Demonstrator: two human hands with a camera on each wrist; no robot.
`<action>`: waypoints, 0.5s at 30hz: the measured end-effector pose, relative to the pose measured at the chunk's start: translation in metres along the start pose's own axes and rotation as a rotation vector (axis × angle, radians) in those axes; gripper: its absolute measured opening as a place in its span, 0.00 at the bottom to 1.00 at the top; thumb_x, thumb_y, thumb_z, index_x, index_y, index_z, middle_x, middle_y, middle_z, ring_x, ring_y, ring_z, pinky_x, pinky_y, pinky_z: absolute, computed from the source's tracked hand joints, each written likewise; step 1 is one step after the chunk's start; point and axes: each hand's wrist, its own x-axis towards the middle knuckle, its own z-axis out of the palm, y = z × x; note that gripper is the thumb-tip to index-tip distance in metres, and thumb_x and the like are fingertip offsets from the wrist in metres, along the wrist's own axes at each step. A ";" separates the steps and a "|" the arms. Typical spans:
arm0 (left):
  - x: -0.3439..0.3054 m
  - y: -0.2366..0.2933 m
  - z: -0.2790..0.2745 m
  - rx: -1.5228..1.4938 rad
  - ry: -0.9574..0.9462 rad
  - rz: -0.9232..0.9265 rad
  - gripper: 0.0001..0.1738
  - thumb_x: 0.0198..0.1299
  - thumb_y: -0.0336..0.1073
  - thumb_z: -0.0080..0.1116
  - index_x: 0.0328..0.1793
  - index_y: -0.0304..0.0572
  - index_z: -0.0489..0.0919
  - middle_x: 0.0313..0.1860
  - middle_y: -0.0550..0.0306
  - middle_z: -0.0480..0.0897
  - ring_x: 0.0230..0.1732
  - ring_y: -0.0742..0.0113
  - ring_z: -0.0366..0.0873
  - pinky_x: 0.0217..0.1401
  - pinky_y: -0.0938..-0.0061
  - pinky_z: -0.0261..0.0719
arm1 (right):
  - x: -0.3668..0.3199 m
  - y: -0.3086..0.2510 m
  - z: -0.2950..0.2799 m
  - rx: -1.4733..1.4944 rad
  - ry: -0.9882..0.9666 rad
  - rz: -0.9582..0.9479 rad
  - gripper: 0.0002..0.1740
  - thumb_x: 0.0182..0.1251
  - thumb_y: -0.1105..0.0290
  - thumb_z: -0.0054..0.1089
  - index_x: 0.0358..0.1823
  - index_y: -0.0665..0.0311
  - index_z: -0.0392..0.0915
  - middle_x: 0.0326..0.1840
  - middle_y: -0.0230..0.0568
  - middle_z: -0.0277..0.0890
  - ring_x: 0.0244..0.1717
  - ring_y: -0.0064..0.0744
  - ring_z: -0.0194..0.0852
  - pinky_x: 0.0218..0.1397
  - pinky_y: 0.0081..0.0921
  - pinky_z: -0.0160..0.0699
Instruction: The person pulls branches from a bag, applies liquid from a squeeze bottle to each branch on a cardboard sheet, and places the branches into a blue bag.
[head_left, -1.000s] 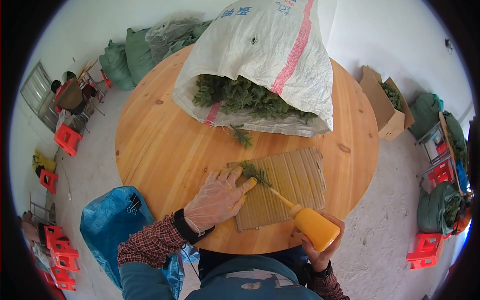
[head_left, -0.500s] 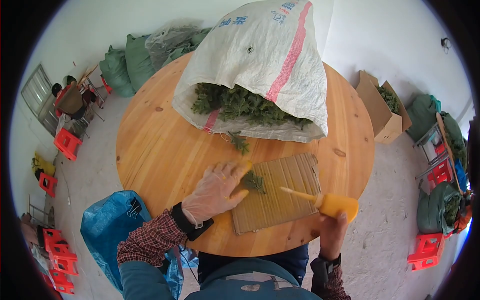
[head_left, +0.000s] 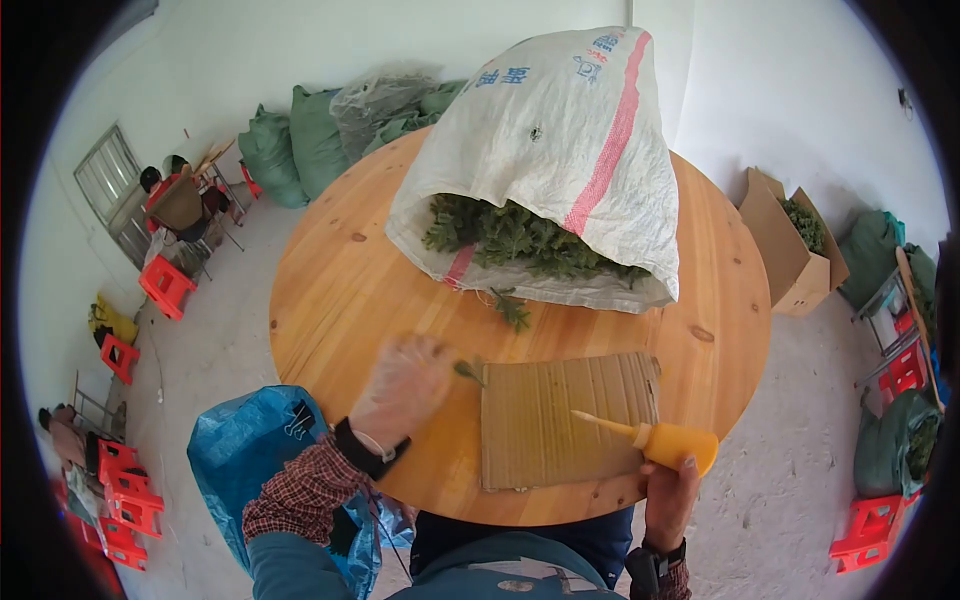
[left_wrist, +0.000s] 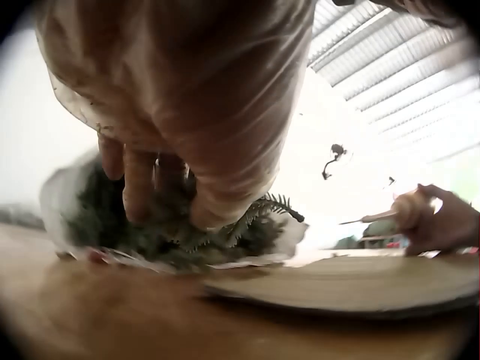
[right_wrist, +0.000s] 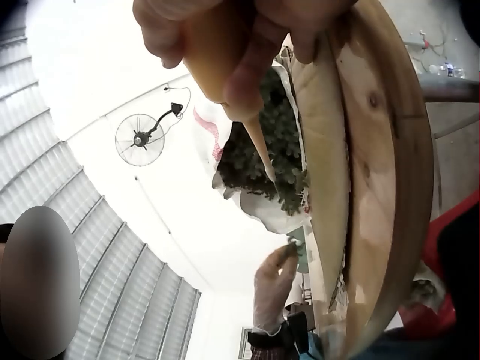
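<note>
In the head view my gloved left hand, blurred by motion, is just off the left edge of the cardboard sheet. It pinches a small evergreen sprig, whose stem end sticks out past the fingers in the left wrist view. My bare right hand grips a yellow squeeze bottle at the board's right side. Its long tapered nozzle points left over the cardboard. A second sprig lies on the wood by the sack's mouth.
A big white woven sack full of evergreen branches lies across the back of the round wooden table. Beside the table's left front hangs a blue bag. An open carton and red stools stand around on the floor.
My left hand has lifted the sprig off the cardboard and moved left with it. The right hand has drawn the bottle back to the right, its nozzle away from the sprig.
</note>
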 end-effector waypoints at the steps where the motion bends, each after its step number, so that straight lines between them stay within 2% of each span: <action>1: -0.002 -0.014 -0.001 0.107 -0.032 -0.061 0.22 0.54 0.39 0.60 0.56 0.44 0.79 0.53 0.46 0.78 0.59 0.48 0.73 0.61 0.53 0.68 | -0.003 -0.003 0.000 0.009 -0.009 0.002 0.24 0.76 0.54 0.51 0.63 0.64 0.70 0.58 0.42 0.77 0.50 0.32 0.78 0.58 0.31 0.76; 4: -0.011 -0.051 -0.002 0.366 -0.084 -0.245 0.22 0.55 0.40 0.60 0.57 0.44 0.79 0.53 0.44 0.78 0.59 0.47 0.73 0.60 0.52 0.68 | 0.001 -0.002 0.006 0.021 -0.026 -0.041 0.24 0.76 0.54 0.51 0.62 0.64 0.70 0.56 0.43 0.78 0.47 0.31 0.77 0.53 0.29 0.75; 6: -0.010 -0.055 -0.003 0.280 0.060 -0.068 0.19 0.55 0.42 0.57 0.50 0.39 0.79 0.50 0.42 0.78 0.54 0.44 0.75 0.56 0.53 0.71 | 0.007 0.008 -0.005 0.088 -0.056 -0.047 0.24 0.76 0.54 0.51 0.62 0.64 0.70 0.57 0.43 0.77 0.47 0.31 0.77 0.53 0.30 0.74; 8: 0.015 -0.041 -0.012 0.082 0.094 -0.045 0.21 0.55 0.43 0.57 0.50 0.37 0.79 0.48 0.40 0.79 0.54 0.43 0.75 0.53 0.50 0.71 | 0.013 0.017 -0.014 0.141 -0.071 -0.045 0.24 0.76 0.54 0.51 0.63 0.64 0.70 0.58 0.43 0.77 0.47 0.31 0.76 0.53 0.31 0.74; 10: 0.047 -0.026 -0.007 -0.092 0.014 -0.097 0.21 0.56 0.44 0.57 0.50 0.37 0.79 0.43 0.42 0.81 0.51 0.45 0.77 0.52 0.50 0.71 | 0.016 0.018 -0.020 0.173 -0.146 -0.063 0.24 0.76 0.54 0.51 0.64 0.63 0.69 0.61 0.43 0.75 0.49 0.33 0.75 0.53 0.33 0.73; 12: 0.070 -0.011 0.004 -0.177 0.073 -0.022 0.25 0.60 0.45 0.55 0.62 0.42 0.76 0.42 0.43 0.81 0.46 0.46 0.78 0.51 0.54 0.72 | 0.017 0.010 -0.012 0.182 -0.185 -0.076 0.24 0.76 0.54 0.51 0.64 0.62 0.69 0.62 0.43 0.74 0.51 0.34 0.75 0.54 0.34 0.73; 15: 0.092 -0.012 0.048 -0.102 0.167 0.070 0.23 0.61 0.42 0.54 0.60 0.41 0.76 0.38 0.43 0.80 0.44 0.47 0.79 0.49 0.53 0.72 | 0.009 -0.008 0.030 -0.094 -0.088 -0.191 0.28 0.72 0.43 0.54 0.41 0.66 0.72 0.37 0.39 0.66 0.33 0.30 0.58 0.38 0.26 0.63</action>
